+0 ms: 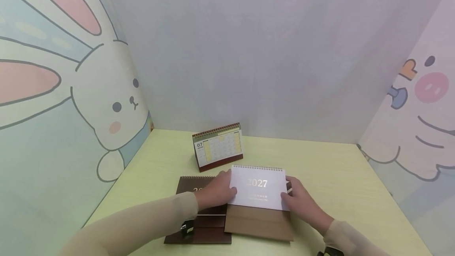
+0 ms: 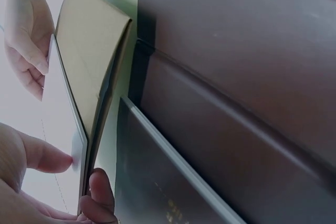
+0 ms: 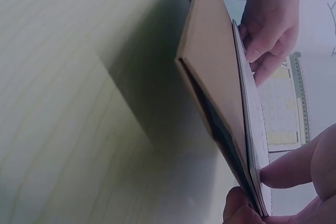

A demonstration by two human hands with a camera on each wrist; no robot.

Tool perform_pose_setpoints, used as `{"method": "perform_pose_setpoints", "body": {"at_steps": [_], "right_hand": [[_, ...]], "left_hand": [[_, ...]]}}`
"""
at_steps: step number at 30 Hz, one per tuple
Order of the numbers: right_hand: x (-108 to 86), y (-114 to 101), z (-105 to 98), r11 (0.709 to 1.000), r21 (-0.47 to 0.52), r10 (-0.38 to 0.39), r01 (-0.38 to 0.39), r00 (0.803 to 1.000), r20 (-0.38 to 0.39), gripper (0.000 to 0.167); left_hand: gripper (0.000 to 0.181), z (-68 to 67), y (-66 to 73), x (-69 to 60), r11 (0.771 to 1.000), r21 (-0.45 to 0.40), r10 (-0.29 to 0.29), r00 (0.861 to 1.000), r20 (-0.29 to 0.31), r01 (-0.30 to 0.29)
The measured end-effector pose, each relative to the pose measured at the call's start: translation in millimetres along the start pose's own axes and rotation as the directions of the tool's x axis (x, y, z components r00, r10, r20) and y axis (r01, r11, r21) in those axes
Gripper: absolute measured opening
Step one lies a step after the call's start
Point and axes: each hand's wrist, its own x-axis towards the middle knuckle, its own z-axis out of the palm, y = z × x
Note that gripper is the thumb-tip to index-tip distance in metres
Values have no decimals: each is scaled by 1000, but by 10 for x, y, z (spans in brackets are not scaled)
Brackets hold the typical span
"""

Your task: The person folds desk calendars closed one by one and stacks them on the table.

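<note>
A desk calendar with a white 2027 cover (image 1: 258, 192) and a tan cardboard base (image 1: 259, 224) is held by both hands. My left hand (image 1: 217, 189) pinches its left edge, thumb on the white cover and fingers behind. The right hand (image 1: 302, 200) grips the opposite edge the same way. In the right wrist view the tan base (image 3: 210, 40) is tilted, and a shadow falls on the table beside it. A dark brown desk calendar (image 1: 186, 187) lies flat at the left, partly hidden by the left hand and arm.
Behind the hands, a desk calendar (image 1: 220, 147) stands upright, open at a page marked 07. The pale yellow-green table (image 1: 341, 181) meets a plain light backdrop (image 1: 249, 50). Cartoon-printed panels flank both sides, with a rabbit (image 1: 103, 102) on the left.
</note>
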Motion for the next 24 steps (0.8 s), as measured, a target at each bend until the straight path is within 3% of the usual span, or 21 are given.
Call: {"method": "perform_pose_setpoints", "body": {"at_steps": [19,24], "right_hand": [[5,-135,198,999,51,-13,13,1000,12,71],[7,-171,258,996,83,-27,25,1000,14,69]], "left_hand": [[87,-108,-121,-161,999,-6,-52,998,-37,52],[89,-130,-202,-189,999,-12,-39,998,-52,39]]}}
